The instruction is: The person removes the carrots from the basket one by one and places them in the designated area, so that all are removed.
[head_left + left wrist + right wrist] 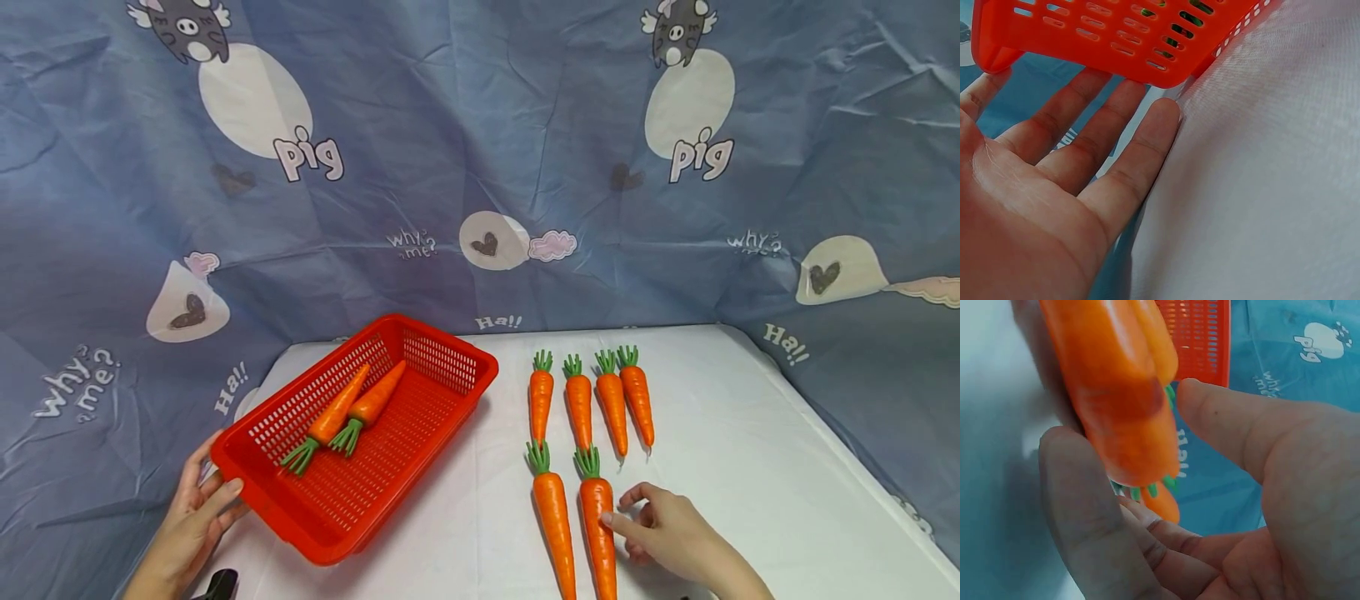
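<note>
My left hand [183,521] holds the near left corner of a red plastic basket [432,461], with its thumb overlapping the outer wall. In the left wrist view, several fingers reach under the basket's edge. Two carrots [330,421] with green tops lie inside. Beside the near right carrot [597,525], my right hand [667,529] has its thumb tip over the carrot's right edge and its other fingers bent loosely. The right wrist view shows that carrot between spread thumb and finger. Another carrot [553,521] lies just left of it.
Several carrots [611,404] form a back row on the white tablecloth [720,433], green tops toward the back. A blue printed cloth [390,167] hangs behind and down the sides. A black object [221,583] shows near the bottom left.
</note>
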A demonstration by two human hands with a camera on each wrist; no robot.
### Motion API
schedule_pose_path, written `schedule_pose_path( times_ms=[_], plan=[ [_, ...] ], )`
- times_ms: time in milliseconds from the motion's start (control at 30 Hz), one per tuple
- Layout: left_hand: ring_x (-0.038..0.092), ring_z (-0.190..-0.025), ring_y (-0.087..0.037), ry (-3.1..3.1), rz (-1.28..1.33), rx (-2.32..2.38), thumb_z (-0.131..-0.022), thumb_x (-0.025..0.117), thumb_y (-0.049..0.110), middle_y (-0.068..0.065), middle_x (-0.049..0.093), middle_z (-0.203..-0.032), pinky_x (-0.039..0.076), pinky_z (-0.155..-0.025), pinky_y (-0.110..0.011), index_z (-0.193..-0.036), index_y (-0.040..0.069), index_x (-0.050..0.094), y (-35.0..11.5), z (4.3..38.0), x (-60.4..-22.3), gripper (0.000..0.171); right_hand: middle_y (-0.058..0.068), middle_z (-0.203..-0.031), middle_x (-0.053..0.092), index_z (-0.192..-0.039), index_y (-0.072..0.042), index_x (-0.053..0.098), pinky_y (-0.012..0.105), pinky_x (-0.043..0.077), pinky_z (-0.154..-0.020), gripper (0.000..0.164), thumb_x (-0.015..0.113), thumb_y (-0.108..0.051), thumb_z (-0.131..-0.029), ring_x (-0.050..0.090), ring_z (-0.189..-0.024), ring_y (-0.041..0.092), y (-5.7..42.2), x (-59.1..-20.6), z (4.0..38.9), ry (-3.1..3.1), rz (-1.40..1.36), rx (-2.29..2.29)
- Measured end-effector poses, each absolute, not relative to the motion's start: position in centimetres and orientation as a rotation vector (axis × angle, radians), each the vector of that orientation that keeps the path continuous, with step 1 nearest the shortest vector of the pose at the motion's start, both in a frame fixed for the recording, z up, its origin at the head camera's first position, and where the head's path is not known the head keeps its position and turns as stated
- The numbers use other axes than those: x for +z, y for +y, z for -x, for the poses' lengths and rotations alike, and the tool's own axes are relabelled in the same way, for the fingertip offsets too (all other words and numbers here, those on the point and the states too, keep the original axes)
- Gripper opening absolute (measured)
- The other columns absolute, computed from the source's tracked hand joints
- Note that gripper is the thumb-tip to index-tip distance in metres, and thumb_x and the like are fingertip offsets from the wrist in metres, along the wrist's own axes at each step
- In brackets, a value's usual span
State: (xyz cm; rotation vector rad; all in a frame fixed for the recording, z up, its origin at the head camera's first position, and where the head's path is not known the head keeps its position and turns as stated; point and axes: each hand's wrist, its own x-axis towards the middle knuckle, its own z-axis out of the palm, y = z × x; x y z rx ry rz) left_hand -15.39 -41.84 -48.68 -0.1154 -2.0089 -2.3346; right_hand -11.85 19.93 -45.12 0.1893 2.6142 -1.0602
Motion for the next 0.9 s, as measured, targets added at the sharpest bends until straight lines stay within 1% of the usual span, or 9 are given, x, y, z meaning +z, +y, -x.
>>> schedule_pose_path(
  times_ms=[133, 367, 633, 767, 900],
  plan=[
    [0.071, -0.109, 0.000, -2.016, 0.105, -2.329, -0.111, 0.051, 0.001, 0.025, 0.069, -0.129, 0.065, -0.082, -0.028, -0.161, 0.041, 0.023, -41.8, 15.4, -48.6, 0.069, 0.002, -0.075, 0.066, -0.115, -0.007, 0.065, 0.029, 0.047, -0.063, 0.050, 0.081, -0.049, -0.094, 0.061, -0.066, 0.017, 20.5, -44.4, 12.1, 2.621, -0.137, -1.106],
    [0.072, -0.108, -0.002, -1.999, 0.104, -2.330, -0.111, 0.050, 0.001, 0.023, 0.069, -0.129, 0.065, -0.082, -0.028, -0.160, 0.040, 0.024, -41.8, 15.4, -48.7, 0.069, 0.001, -0.074, 0.065, -0.114, -0.007, 0.067, 0.027, 0.044, -0.059, 0.041, 0.079, -0.042, -0.097, 0.061, -0.063, 0.018, 21.0, -42.9, 12.7, 2.646, 0.077, -1.136],
    [0.070, -0.108, 0.001, -2.043, 0.031, -2.306, -0.112, 0.050, 0.004, 0.027, 0.066, -0.130, 0.064, -0.082, -0.026, -0.161, 0.043, 0.021, -42.0, 15.2, -48.9, 0.069, 0.000, -0.072, 0.066, -0.116, -0.004, 0.067, 0.027, 0.047, -0.056, 0.041, 0.079, -0.039, -0.098, 0.062, -0.060, 0.017, 20.3, -41.3, 13.7, 2.652, 0.276, -1.178],
    [0.070, -0.107, 0.002, -2.057, 0.001, -2.294, -0.112, 0.051, 0.005, 0.028, 0.064, -0.129, 0.064, -0.082, -0.026, -0.161, 0.044, 0.021, -41.9, 15.2, -48.9, 0.069, 0.000, -0.074, 0.066, -0.116, -0.002, 0.066, 0.027, 0.049, -0.056, 0.042, 0.080, -0.037, -0.097, 0.063, -0.061, 0.016, 19.8, -40.5, 14.2, 2.672, 0.347, -1.167],
    [0.069, -0.107, 0.003, -2.087, -0.033, -2.271, -0.112, 0.052, 0.007, 0.029, 0.063, -0.128, 0.064, -0.082, -0.026, -0.161, 0.044, 0.019, -41.7, 15.3, -48.6, 0.070, -0.001, -0.078, 0.068, -0.117, -0.003, 0.067, 0.027, 0.053, -0.057, 0.043, 0.080, -0.039, -0.097, 0.064, -0.062, 0.015, 19.0, -39.8, 14.8, 2.693, 0.399, -1.140]
  ],
)
